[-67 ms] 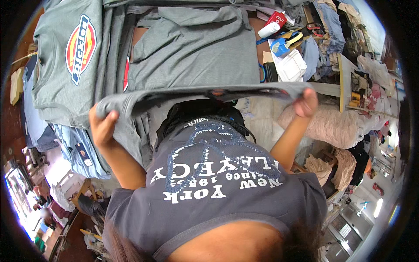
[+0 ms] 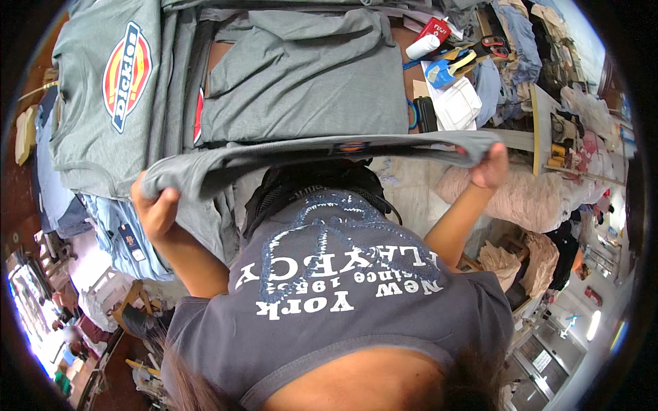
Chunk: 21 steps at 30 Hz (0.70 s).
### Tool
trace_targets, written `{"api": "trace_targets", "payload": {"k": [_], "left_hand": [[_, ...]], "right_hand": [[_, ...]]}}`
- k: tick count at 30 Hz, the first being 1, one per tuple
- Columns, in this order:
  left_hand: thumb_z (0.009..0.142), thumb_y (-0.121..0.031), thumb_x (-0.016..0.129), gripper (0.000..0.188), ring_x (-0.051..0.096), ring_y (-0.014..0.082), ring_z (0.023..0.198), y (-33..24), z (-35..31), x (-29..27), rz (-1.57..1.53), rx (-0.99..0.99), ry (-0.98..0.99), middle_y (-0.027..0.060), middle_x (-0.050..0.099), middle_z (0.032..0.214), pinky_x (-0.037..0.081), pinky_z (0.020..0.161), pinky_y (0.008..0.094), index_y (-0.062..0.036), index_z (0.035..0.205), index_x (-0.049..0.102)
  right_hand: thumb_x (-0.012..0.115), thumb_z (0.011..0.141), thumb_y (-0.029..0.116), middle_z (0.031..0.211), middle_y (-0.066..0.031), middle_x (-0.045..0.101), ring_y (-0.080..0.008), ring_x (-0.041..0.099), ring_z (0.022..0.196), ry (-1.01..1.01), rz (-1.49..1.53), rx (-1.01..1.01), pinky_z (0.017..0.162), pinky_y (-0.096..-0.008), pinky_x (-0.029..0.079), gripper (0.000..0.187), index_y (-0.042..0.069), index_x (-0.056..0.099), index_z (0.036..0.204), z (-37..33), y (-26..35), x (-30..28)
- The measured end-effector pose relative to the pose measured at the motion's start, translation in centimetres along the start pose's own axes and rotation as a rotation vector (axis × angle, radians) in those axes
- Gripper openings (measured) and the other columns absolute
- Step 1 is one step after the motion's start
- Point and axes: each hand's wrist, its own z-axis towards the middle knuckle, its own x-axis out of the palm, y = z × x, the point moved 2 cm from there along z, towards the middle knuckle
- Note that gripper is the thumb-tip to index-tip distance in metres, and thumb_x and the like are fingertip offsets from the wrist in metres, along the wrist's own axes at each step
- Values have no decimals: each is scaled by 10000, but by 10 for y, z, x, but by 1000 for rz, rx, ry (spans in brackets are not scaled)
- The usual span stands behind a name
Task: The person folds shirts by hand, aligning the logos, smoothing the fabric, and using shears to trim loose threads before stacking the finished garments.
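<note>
A grey T-shirt [image 2: 274, 151] is stretched taut between my two hands, its near edge raised in front of my waist. My left hand [image 2: 156, 209] is closed round one end, thumb on top. The other end is pinched in my right hand [image 2: 490, 170]. A small dark label with red shows inside the middle of the edge. Just beyond lies grey shirt fabric [image 2: 308, 75], spread on the table with folds at its far left; whether it is part of the held shirt, I cannot tell.
Left of it lies a stack of grey T-shirts [image 2: 82, 89] with a printed badge. Light blue garments [image 2: 127, 236] hang below. At the right are a white bottle [image 2: 422, 46], a blue-and-yellow tool [image 2: 442, 72], a black case [image 2: 425, 114] and a beige cloth bundle [image 2: 507, 195].
My hands have moved slightly apart, the right one outward to the right and the left one a little left and nearer. The shirt's edge is pulled wider, and its label shows more clearly.
</note>
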Motion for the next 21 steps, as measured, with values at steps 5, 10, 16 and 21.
{"api": "trace_targets", "payload": {"k": [5,10,16,21], "left_hand": [[821,-156,513,321,584,221,831,-4,75,36,-194,-232,-138,174,592,930,443,760,309,93,1022,513],[771,-249,597,331,559,208,896,137,184,8,-191,-571,-76,116,596,974,418,821,333,3,984,586],[714,-255,669,463,525,268,976,209,207,8,-182,-798,-86,181,547,1048,392,881,392,64,1020,533],[725,-311,659,515,479,256,1037,198,199,4,-195,-809,64,180,499,1118,362,913,395,45,1068,515]], "right_hand": [[515,834,271,930,-204,576,-272,597,816,-95,80,172,731,-420,494,382,-57,467,1024,75,16,49],[476,851,218,1104,-178,524,-252,521,1009,271,248,542,919,-368,365,401,-81,449,1117,215,-96,17],[508,826,212,1058,-137,563,-242,533,993,-104,91,556,911,-391,375,341,-15,502,1080,236,-145,10],[534,817,278,1025,-135,577,-230,550,967,64,36,627,862,-367,417,389,-19,503,1067,226,-130,-4]]}}
